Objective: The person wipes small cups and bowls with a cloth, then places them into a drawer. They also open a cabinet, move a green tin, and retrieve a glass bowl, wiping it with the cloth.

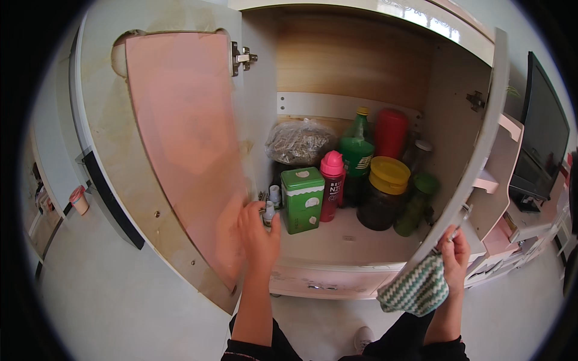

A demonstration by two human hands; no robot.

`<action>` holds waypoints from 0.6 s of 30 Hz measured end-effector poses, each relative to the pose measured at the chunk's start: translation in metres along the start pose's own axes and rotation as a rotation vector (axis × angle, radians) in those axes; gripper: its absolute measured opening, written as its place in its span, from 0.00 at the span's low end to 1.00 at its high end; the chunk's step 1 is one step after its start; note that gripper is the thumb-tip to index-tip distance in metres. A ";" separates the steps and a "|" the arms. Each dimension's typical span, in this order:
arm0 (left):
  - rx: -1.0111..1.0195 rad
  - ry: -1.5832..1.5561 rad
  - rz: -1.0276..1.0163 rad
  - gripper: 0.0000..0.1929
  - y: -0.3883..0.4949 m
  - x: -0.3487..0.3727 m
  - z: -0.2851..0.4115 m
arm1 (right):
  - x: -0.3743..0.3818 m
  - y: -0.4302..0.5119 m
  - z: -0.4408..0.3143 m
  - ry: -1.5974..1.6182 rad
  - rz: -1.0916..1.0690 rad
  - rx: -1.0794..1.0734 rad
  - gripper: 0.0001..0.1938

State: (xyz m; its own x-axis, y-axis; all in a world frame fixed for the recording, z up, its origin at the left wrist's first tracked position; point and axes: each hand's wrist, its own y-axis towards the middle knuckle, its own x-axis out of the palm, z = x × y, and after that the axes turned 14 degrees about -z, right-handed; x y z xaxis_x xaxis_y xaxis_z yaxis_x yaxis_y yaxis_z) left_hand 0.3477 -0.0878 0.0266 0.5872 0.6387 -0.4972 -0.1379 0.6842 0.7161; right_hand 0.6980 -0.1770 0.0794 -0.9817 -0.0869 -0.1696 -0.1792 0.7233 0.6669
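Observation:
My left hand (258, 234) reaches into the cabinet at its left side. Its thumb and fingers are apart, close in front of a small bottle with a white cap (269, 211); whether they touch it is unclear. A second white-topped bottle (274, 195) stands just behind. To the right of that hand is a green lidded tin (303, 203). My right hand (455, 257) grips a green-and-white zigzag cloth (415, 289), which hangs down from it. The fingers of the same hand are at the metal handle (465, 214) of the right cabinet door (474, 149).
Inside the cabinet are a pink-capped bottle (332, 189), a green plastic bottle (356, 149), a yellow-lidded jar (381, 203), a red container (391, 133), a green-lidded jar (413, 207) and a clear plastic bag (300, 142). The left door (104, 117) stands swung out. A drawer (334, 282) lies below.

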 end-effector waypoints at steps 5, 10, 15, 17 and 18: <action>-0.132 -0.359 -0.167 0.38 0.033 0.042 -0.021 | -0.050 -0.063 -0.004 0.052 0.348 0.069 0.16; -0.159 -0.564 -0.328 0.49 0.052 0.091 -0.046 | -0.110 -0.109 0.007 0.058 0.480 -0.013 0.24; -0.242 -0.693 -0.431 0.48 0.058 0.095 -0.052 | -0.106 -0.105 -0.012 -0.002 0.406 0.040 0.24; -0.199 -0.560 -0.416 0.46 0.058 0.095 -0.051 | -0.103 -0.104 -0.016 0.006 0.422 0.053 0.24; -0.177 -0.493 -0.412 0.44 0.058 0.093 -0.045 | -0.102 -0.105 -0.017 0.010 0.433 0.063 0.24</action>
State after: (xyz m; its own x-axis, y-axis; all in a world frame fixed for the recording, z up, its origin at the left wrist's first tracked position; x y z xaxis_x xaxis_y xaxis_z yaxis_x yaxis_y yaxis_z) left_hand 0.3588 0.0273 -0.0005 0.9101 0.1052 -0.4007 0.0720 0.9124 0.4030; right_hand 0.8157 -0.2556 0.0395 -0.9661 0.2271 0.1228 0.2527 0.7346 0.6297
